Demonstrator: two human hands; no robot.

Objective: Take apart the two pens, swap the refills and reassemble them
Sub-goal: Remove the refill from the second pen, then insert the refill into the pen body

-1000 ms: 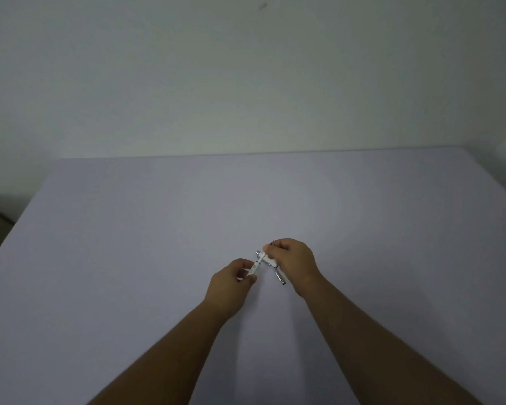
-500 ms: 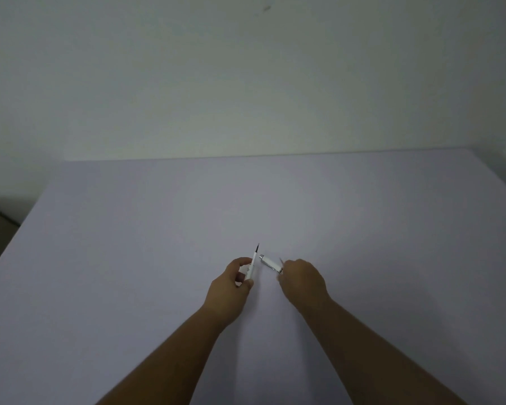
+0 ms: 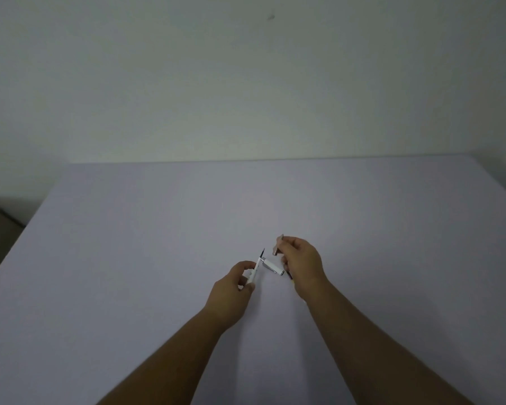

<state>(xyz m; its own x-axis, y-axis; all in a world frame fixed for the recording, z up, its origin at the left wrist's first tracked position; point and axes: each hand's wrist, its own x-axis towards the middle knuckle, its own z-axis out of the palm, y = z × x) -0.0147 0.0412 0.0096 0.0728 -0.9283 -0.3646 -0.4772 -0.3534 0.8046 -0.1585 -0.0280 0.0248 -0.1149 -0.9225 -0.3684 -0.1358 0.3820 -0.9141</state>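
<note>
No containers in view, just a pale table (image 3: 158, 258) w/ pen parts near its middle. Left hand (image 3: 231, 290) is pinched shut around a white pen piece (image 3: 256, 268), held upright-ish w/ its thin dark tip pointing up and away. Right hand (image 3: 303, 267) is closed on a small tan/metal pen piece (image 3: 277, 245) at the fingertips, tilted, raised a bit over the tabletop as far as I can tell. Between the two hands lies a white barrel (image 3: 273, 266) w/ silver ends, flat on the table, slanting toward the right hand; its left end is just beside the left hand's piece (touching or not, can't tell). A thin dark sliver (image 3: 289, 275) pokes out under the right palm, maybe a refill, too small to say.

Edges: far edge of table meets a plain wall (image 3: 246, 83); left edge runs diagonally down toward the near left corner of the view, w/ darker floor beyond. Right edge just shows at the upper right. Lots of bare table on all sides of the hands, esp. left and right.

Hidden/unclear: both forearms run out of the bottom of the view. Right palm covers whatever sits under it. Light is dim, parts are tiny, so which pen each part belongs to isn't readable.
</note>
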